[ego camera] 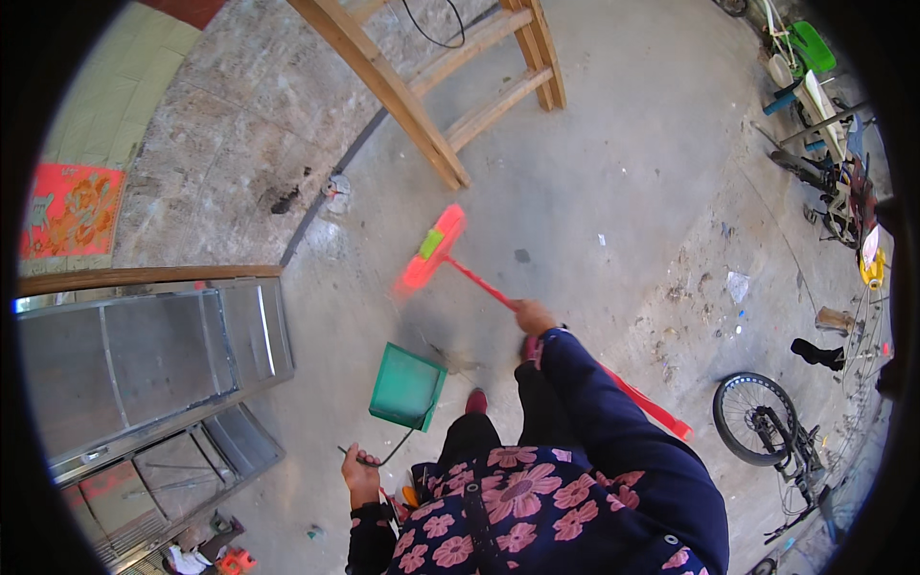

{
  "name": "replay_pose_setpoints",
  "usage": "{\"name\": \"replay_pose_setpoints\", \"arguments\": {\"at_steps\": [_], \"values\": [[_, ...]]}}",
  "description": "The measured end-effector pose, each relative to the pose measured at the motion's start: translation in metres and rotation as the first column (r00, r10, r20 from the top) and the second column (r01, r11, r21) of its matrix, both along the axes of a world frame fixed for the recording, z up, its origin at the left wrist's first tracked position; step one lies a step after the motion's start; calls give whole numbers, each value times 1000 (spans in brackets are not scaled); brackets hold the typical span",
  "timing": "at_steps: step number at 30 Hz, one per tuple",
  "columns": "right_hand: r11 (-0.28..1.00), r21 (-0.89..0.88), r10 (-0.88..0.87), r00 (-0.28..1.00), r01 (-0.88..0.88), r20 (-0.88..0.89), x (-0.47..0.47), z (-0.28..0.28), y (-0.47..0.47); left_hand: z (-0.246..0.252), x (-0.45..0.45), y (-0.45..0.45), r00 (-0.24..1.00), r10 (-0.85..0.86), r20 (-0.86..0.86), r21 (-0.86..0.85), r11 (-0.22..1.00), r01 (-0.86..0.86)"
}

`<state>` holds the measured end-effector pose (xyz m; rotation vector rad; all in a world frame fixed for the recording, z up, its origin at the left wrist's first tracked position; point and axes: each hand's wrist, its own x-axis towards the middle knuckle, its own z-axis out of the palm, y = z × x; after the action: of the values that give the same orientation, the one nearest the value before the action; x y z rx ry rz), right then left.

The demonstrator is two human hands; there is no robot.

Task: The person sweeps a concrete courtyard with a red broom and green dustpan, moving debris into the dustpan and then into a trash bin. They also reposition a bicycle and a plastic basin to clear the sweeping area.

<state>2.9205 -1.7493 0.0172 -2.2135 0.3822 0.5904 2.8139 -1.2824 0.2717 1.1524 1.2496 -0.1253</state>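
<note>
My right hand (535, 317) is closed around the red handle of a broom (433, 253), whose pink-red head with a lime-green part is blurred and lies beyond the dustpan. The lower end of the handle runs back under my right arm. With my left hand (361, 467) I grip the thin dark handle of a green dustpan (407, 387). The dustpan is at or just above the concrete floor, left of my dark red shoes. A gap separates the broom head from the pan.
A wooden trestle or ladder-like frame (410, 93) stands ahead. Metal-framed panels (165, 352) line the left. Litter and dirt lie on the floor at right, near a bicycle wheel (755, 419), a black sock-like item (817, 354) and several bikes along the far right.
</note>
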Motion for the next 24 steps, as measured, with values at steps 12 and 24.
{"name": "replay_pose_setpoints", "arguments": {"at_steps": [12,24], "values": [[858,-415,-503,658,303,-560,-422,178,-191,-44,115,-114,989,-67,-129,-149,988,47],[836,-181,-546,814,517,-199,-161,185,-242,-93,280,-231,975,-221,-29,-304,931,202]]}}
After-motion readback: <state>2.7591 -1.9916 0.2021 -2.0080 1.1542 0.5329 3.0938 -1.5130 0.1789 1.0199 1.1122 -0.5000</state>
